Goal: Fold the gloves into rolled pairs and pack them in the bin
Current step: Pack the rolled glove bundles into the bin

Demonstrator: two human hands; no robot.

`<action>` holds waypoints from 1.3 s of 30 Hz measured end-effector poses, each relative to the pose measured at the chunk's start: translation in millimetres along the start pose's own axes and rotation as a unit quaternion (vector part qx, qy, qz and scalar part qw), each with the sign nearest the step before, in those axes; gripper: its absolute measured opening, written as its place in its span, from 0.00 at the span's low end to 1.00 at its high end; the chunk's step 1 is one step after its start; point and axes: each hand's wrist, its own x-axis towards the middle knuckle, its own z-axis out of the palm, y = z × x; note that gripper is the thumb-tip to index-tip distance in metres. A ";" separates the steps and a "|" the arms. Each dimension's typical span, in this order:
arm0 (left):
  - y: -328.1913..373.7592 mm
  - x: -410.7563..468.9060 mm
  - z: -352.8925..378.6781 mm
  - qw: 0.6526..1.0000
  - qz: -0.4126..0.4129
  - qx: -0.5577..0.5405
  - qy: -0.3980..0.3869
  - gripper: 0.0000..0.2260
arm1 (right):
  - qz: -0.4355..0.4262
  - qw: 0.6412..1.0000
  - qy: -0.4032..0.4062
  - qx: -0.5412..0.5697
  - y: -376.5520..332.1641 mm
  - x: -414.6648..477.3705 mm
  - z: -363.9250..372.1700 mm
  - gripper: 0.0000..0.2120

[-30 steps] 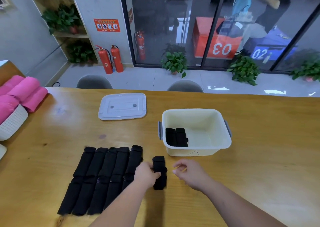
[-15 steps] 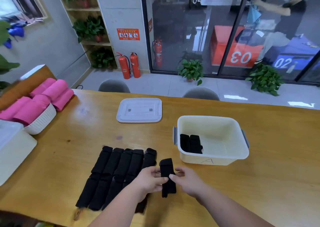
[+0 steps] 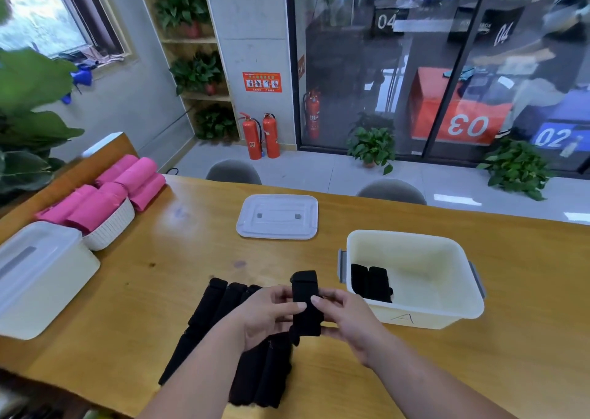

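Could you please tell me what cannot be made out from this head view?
Head view:
Row of gloves: the left hand and its forearm cover part of it, so the count is uncertain.
Held glove: black on black, partly under the right hand; whether it is single or paired is unclear.
Bin: its near wall hides the floor just behind it.
Lidded box: cut off by the left edge; contents hidden.

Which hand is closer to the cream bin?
Right. The right hand is just off the near left corner of the bin, holding the black glove; the left hand holds the glove's other side, farther from the bin.
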 end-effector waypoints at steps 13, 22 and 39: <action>60.7 39.9 54.7 0.997 0.063 0.044 -0.006 0.20 | -0.051 0.997 0.050 -0.006 -69.7 1.1 -67.2 0.10; 41.9 74.4 63.5 0.984 0.070 0.124 0.105 0.20 | -0.019 0.985 0.160 -0.058 -85.4 11.6 -167.3 0.09; 15.9 100.7 63.6 0.980 0.006 0.173 0.100 0.21 | 0.110 0.803 0.258 -0.526 -40.2 86.8 -217.3 0.08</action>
